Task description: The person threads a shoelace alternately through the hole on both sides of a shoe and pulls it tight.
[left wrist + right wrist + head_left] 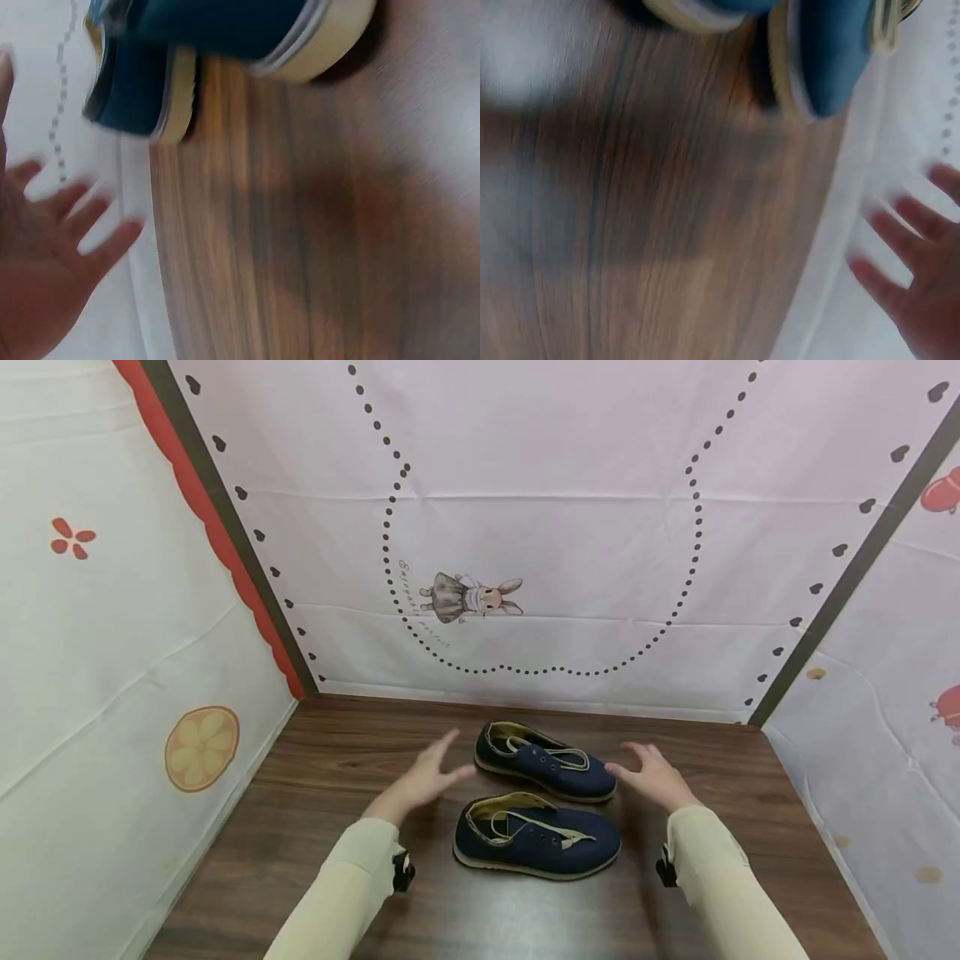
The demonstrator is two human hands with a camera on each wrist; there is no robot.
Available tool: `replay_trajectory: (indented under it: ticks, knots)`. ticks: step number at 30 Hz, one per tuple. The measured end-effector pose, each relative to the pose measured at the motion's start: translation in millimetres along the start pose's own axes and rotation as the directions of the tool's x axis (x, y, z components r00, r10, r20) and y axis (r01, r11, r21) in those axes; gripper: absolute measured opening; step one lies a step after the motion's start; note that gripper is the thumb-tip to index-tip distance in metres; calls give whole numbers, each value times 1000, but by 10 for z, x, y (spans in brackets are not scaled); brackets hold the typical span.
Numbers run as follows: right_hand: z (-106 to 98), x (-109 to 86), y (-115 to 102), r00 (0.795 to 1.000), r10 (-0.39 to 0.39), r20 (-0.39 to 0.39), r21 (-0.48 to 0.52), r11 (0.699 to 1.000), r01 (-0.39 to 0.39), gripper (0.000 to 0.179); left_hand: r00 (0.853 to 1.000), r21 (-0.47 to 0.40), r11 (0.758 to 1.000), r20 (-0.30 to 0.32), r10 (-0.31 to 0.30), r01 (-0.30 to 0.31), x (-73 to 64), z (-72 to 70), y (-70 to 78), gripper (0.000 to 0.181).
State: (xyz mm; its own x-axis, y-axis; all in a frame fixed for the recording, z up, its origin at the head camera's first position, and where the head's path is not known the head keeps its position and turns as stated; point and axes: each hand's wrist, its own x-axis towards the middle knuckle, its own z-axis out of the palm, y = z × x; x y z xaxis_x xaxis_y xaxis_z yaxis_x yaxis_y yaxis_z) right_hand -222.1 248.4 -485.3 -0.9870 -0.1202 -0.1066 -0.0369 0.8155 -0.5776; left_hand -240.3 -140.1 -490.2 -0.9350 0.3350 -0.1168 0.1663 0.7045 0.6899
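Two navy lace-up shoes lie side by side on a dark wood surface, toes to the right, with cream laces and soles. The far shoe (546,764) is slightly angled; the near shoe (536,839) sits closer to me. My left hand (426,777) hovers off the heel end of the far shoe, fingers spread and holding nothing. Past the toe end, my right hand (656,777) is likewise spread, apart from both shoes. In the left wrist view the heel of the near shoe (322,45) shows; the right wrist view catches the toe of the far shoe (825,60). Both hands look blurred there.
The wood tabletop (315,827) ends at a white patterned cloth wall (555,568) behind the shoes. More cloth walls stand at the left (112,652) and right (885,693). Dark wrist cameras (402,870) are strapped below both hands.
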Motion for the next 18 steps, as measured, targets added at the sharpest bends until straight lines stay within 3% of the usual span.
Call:
replay_trajectory:
  ticks: [1,3,5,7,9,11,18]
  knots:
    - [7,-40,-25,999,-11,45,48,999,9,66,996,-64,998,79,33,-28,-39,44,23,91]
    - [40,-112,-54,990,-42,134,131,991,24,52,969,-144,987,225,97,-66,-111,128,64,92]
    - [88,-177,-63,971,-86,225,179,983,45,48,932,-135,986,334,141,-101,-154,207,79,96]
    - [151,-230,-61,940,-134,315,215,974,67,56,909,-94,986,384,162,-136,-172,263,84,99]
    - [228,-262,-53,915,-156,373,229,971,73,68,907,-23,987,392,155,-159,-176,295,75,99]
    - [294,-287,-49,906,-174,386,221,971,92,77,911,14,987,386,143,-161,-169,311,68,98]
    - [447,-306,-34,941,-187,283,93,982,167,74,914,51,985,384,132,-164,-164,301,71,91]
